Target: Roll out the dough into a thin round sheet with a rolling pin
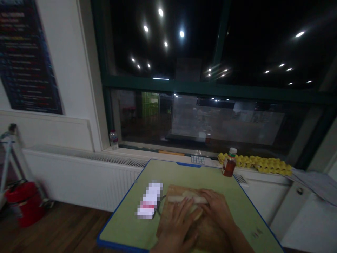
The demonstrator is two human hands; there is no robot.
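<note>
A wooden board (164, 214) lies on the table in front of me. Across its far part is a pale rolling pin (175, 199), with yellowish dough (196, 213) showing beside it, partly hidden by my hands. My left hand (177, 221) has its fingers stretched and spread, the fingertips touching the pin near its middle. Around the pin's right end my right hand (217, 209) is closed, fingers over the far side and thumb nearer me. Blur softens the details of the dough and fingers.
The green table (126, 214) has a blue edge. Left of the board lies a pixelated white item (150, 202); a bottle of amber liquid (229, 163) stands at the far right corner. Yellow egg trays (265, 165) and a clear bottle (113, 140) are on the sill above radiators.
</note>
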